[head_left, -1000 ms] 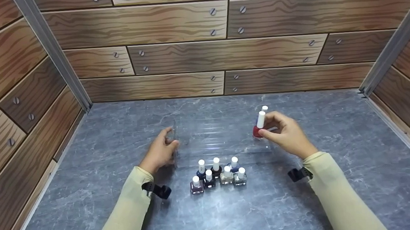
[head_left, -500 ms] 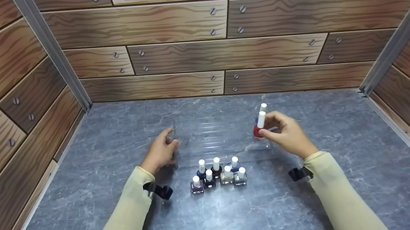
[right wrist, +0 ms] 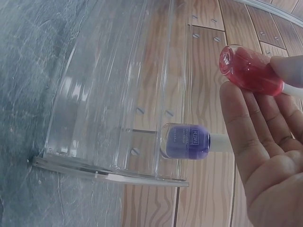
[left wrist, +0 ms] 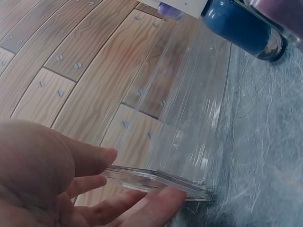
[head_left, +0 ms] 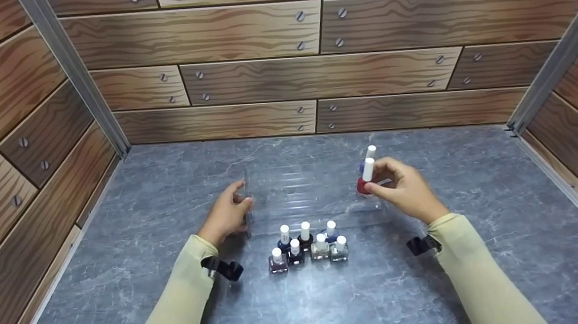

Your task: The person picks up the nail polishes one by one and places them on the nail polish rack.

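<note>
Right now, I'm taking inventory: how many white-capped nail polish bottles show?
9: red bottle in the right hand, purple bottle on the clear plastic rack, seven clustered bottles on the grey marbled table.

This looks like a recording booth: wood-plank-print walls (head_left: 247,81) with illustrated slotted screws enclose a grey marble-patterned work surface (head_left: 410,291) on three sides, with grey metal posts (head_left: 77,70) at the back corners.

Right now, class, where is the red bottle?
The red bottle is right of centre in the head view, held by the right hand near the purple bottle standing on the clear rack.
</note>
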### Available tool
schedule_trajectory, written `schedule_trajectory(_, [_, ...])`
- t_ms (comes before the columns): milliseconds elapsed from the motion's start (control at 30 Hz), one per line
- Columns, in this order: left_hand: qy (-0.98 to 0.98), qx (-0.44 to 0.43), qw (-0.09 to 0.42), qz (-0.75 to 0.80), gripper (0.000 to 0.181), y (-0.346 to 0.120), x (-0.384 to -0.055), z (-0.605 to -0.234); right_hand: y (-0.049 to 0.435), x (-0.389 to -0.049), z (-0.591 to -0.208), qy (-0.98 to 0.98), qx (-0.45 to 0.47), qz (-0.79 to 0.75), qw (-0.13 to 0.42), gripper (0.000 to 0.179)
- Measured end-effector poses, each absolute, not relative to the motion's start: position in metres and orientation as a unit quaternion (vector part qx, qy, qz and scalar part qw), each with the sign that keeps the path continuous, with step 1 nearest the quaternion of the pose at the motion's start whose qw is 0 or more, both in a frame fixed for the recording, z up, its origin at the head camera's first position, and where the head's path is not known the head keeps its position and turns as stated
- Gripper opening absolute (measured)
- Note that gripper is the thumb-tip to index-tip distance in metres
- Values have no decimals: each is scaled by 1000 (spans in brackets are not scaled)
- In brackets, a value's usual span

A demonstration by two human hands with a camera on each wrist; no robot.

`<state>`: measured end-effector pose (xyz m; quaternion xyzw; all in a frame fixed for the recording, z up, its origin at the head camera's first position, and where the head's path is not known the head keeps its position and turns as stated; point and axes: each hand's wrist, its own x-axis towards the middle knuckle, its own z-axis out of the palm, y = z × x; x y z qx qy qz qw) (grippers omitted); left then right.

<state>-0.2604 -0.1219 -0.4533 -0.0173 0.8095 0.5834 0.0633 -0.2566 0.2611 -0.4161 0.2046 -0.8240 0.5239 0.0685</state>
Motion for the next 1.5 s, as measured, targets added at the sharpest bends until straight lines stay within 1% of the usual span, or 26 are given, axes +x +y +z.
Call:
schedule_trajectory(333, [805, -12, 81, 587, 59, -125, -261, -454, 263, -258, -417, -825, 211, 519, 72, 29])
schedule_trajectory(700, [798, -5, 98, 594, 60, -128, -263, -455, 263, -258, -417, -826, 212, 516, 81, 26])
schedule_trajectory(967, [807, -2, 82, 585, 55, -126, -264, -457, 258, -252, -410, -827, 211, 516, 73, 26])
schedule_trajectory(1500, [809, -11, 89, 581, 51, -126, -263, -457, 252, -250, -409, -822, 228, 515, 81, 24])
